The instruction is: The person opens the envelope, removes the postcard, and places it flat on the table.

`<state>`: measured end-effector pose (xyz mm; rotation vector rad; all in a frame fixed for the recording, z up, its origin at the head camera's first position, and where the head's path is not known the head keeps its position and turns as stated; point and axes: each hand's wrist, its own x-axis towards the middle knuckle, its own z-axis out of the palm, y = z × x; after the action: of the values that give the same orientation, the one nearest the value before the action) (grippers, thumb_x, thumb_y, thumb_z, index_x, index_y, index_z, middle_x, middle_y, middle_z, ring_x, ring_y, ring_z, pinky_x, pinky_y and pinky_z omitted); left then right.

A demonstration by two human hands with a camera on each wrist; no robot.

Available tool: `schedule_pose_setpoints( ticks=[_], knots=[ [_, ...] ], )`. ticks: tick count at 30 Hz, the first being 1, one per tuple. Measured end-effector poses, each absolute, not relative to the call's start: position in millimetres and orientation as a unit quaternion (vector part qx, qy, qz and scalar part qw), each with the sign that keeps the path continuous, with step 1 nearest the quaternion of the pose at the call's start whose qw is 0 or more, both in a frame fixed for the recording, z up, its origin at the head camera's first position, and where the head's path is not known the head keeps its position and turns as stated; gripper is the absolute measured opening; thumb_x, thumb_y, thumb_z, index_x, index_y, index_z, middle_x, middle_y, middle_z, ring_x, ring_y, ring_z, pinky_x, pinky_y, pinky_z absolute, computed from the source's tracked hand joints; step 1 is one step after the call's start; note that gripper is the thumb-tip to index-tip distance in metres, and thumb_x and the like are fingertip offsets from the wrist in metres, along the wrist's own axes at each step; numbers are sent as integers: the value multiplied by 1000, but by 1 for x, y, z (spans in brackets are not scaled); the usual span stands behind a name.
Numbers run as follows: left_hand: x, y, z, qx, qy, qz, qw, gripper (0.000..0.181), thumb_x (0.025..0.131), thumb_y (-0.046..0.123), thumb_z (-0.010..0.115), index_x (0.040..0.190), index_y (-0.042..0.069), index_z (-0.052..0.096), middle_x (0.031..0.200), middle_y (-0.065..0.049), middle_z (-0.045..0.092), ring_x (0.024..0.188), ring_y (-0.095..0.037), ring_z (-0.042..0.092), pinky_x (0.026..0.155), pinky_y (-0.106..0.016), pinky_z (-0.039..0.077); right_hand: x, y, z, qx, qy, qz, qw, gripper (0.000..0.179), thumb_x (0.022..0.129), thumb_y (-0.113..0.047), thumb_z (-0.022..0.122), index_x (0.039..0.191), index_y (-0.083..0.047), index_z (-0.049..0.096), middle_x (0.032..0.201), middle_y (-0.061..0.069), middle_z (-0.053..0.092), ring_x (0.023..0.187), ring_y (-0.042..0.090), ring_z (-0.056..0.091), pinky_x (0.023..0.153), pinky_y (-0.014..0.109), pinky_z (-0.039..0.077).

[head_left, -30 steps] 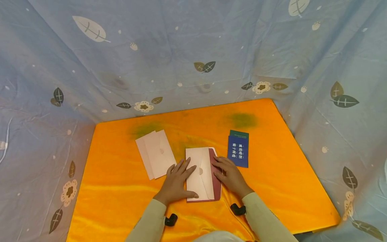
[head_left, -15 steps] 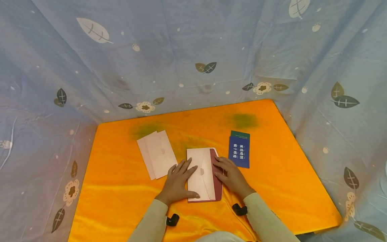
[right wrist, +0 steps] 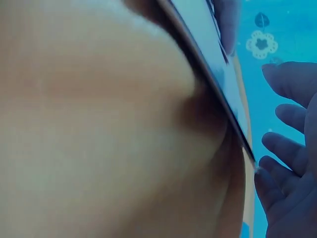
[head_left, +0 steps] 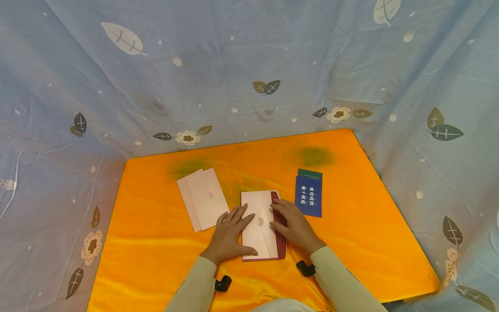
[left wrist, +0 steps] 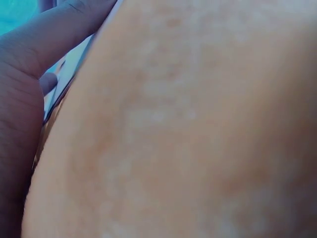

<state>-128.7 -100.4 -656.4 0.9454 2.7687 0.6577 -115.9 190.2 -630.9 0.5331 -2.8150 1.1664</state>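
Note:
A pale pink envelope (head_left: 253,201) lies on the orange cloth in front of the person. Along its right side runs a maroon strip (head_left: 281,250) with a thin pale rim. The left hand (head_left: 228,236) rests on the envelope's left part with fingers spread and thumb low near the bottom edge. From the right, the right hand (head_left: 296,227) reaches over the maroon strip, its fingertips at the line where strip and pale paper meet. In the right wrist view, the fingers (right wrist: 285,151) are loosely extended beside the thin edge of the envelope (right wrist: 230,99).
Two overlapping pale pink envelopes (head_left: 208,197) lie to the left, close to the left hand's fingers. On the right are a blue card (head_left: 308,208) with white characters and a green card (head_left: 308,173) partly under it. Patterned curtains (head_left: 234,65) surround the orange-covered table (head_left: 374,255).
The right hand has shifted slightly left, its fingertips moving from the maroon strip to the pale paper's border. The left hand and the envelope stay in place.

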Motion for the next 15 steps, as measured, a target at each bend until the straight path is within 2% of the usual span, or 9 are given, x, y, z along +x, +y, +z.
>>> schedule_pose_setpoints(
  ticks=[5,11,15],
  knots=[
    [-128,-101,-657,316,921,218,68,115,77,84,78,170,28,41,181,0,14,165,-28,13,125,-62,15,-111,180,-627,184,-911,369,6,62,95,-20,86,150,-5,64,160,16,54,147,42,47,118,59,38],
    [-128,-101,-657,319,918,229,61,114,77,83,80,170,28,42,181,-1,15,165,-29,13,124,-64,15,-102,168,-630,187,-918,350,-33,68,99,-28,83,156,-3,57,164,14,50,152,36,44,121,56,35],
    [-128,-101,-657,319,917,233,59,115,76,82,81,170,27,43,181,-2,16,165,-29,13,124,-64,15,-98,163,-635,198,-920,336,-31,70,98,-30,83,156,0,56,164,15,49,153,36,41,122,56,33]
  ],
)
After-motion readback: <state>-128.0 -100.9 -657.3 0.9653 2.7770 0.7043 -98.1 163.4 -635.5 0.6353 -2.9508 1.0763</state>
